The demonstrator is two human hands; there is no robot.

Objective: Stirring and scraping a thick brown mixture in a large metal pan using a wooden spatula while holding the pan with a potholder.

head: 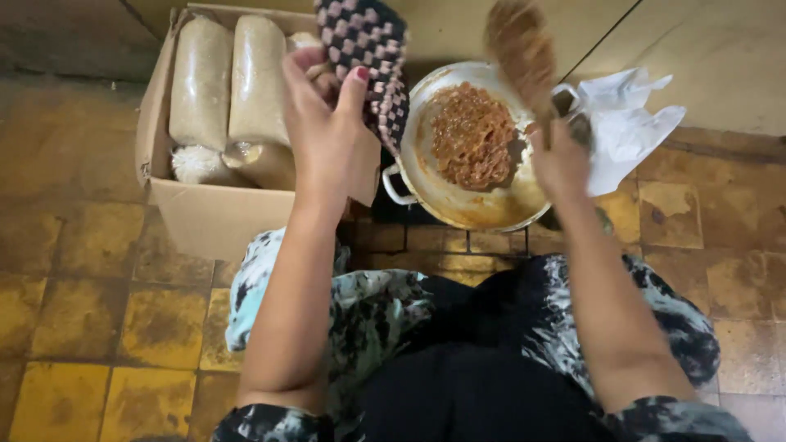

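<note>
Metal pan (426,176) of brown, saucy noodles (473,135) sitting tilted on a dark grate over the tiled floor (98,311), right in front of your knees.

Your right hand (559,160) is closing its fingers around the handle of a wooden spoon (519,49), which is blurring above the pan's far rim. Your left hand (326,123) is gripping a checked pink-and-black potholder (370,57) just left of the pan, thumb pressing on the cloth. A white plastic bag (626,123) is lying just right of the pan; a cardboard box (205,217) of clear-wrapped packages (202,82) is standing to the left.
</note>
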